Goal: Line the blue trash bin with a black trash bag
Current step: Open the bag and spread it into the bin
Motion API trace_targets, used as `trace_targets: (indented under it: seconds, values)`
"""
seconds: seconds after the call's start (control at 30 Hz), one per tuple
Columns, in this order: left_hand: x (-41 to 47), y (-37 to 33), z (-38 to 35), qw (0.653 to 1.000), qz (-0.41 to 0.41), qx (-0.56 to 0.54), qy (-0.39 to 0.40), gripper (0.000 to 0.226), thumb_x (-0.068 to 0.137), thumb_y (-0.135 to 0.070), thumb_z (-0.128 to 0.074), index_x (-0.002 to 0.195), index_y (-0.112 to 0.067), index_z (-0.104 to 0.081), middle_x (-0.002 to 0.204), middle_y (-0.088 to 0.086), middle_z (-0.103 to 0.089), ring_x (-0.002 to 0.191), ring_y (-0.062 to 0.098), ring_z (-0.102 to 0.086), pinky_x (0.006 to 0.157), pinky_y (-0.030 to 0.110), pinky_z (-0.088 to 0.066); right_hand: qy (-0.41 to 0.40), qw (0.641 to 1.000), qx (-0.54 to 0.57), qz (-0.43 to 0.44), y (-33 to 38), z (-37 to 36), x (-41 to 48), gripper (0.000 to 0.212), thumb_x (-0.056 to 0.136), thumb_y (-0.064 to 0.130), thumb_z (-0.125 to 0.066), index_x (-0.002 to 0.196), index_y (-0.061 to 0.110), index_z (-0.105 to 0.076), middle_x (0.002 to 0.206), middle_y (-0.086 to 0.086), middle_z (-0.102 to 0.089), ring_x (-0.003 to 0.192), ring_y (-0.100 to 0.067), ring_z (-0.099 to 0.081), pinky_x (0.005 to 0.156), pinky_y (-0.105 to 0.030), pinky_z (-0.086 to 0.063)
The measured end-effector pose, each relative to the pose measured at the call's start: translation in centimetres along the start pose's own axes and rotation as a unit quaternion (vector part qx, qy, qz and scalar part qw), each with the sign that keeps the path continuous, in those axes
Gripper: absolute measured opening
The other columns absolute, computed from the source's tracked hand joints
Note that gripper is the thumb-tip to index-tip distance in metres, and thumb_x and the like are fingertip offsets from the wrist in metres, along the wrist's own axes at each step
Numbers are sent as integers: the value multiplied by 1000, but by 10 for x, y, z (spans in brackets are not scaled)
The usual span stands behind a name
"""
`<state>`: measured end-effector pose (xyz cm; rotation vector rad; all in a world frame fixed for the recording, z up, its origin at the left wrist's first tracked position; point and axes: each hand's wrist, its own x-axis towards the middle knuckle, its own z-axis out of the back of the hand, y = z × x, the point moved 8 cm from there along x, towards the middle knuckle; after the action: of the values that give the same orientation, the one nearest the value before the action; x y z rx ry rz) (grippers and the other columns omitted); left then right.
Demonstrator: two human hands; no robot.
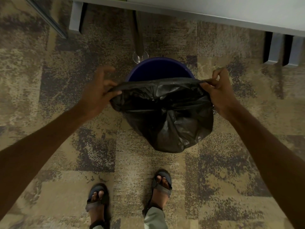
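A blue trash bin [158, 68] stands on the carpet in front of me; only its far rim and inner wall show. A black trash bag [166, 116] hangs in front of it and hides the bin's near side. The bag's top edge is stretched taut between my hands. My left hand [99, 91] pinches the bag's left corner, and my right hand [219, 91] grips its right corner. The bag's body droops down toward my feet, crumpled and glossy.
A metal table leg with a round foot [140, 55] stands just behind the bin on its left. A grey desk edge [214, 12] runs along the top. Grey supports [283, 50] rise at right and at upper left [76, 17]. My sandalled feet [128, 195] stand on patterned carpet.
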<state>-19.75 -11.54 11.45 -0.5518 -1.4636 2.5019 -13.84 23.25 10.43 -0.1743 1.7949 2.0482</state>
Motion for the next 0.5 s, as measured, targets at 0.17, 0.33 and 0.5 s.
trace_targets:
  seconds: [0.17,0.33,0.5]
  values:
    - [2,-29,-23,917,-164,352,90,17,92,-7,-46,96,-21,-55,95,14,-63,74,22,-52,59,10,-27,-8,990,-133,52,4,-3,9,40,86,-14,-43,72,22,-56,85,-7,-60,81,-17,-58,68,-26,-50]
    - [11,-26,-28,951,-123,258,118,35,94,3,-42,115,-6,-69,113,16,-66,101,23,-61,83,18,-41,-14,991,-130,-5,-10,-3,22,25,94,1,-50,100,12,-72,111,-10,-69,103,-25,-66,92,-39,-55]
    - [39,-1,-29,973,-25,220,59,39,100,-7,-43,138,-13,-52,108,1,-62,92,10,-56,70,9,-37,40,968,-247,24,-20,-18,35,36,86,14,-69,121,21,-65,124,-5,-64,111,-17,-62,96,-30,-51]
